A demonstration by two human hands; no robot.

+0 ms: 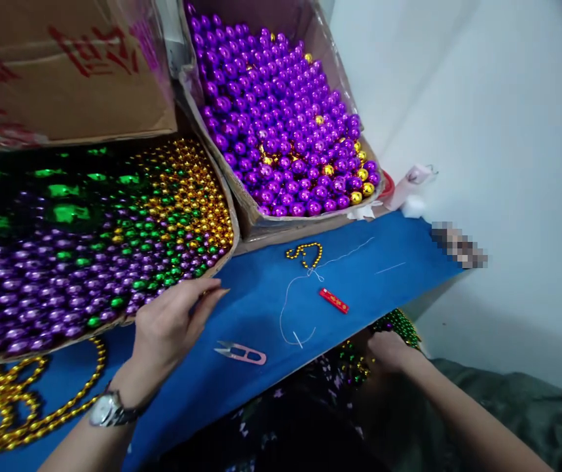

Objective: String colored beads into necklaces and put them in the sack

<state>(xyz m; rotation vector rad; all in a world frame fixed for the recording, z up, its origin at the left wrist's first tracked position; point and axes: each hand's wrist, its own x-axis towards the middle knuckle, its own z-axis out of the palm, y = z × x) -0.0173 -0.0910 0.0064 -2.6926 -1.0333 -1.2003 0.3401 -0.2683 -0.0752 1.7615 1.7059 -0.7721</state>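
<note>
My left hand [170, 324], a watch [109, 410] on its wrist, rests on the blue table cover [261, 295] at the rim of a box of small gold, green and purple beads [114, 229]. Its fingers point right and hold nothing that I can see. My right hand [389, 351] is below the table edge, closed on a bunch of green and gold beads [399, 324] over my lap. A white thread [295, 295] with a short strand of gold beads [305, 252] lies on the cover. Pink thread snips [242, 353] lie near my left hand.
A cardboard box of large purple balls with a few gold ones [281, 118] stands at the back. Another cardboard box [65, 65] sits at the back left. Gold bead strands [25, 400] lie at the front left. A small red strip [333, 300] lies on the cover. White wall to the right.
</note>
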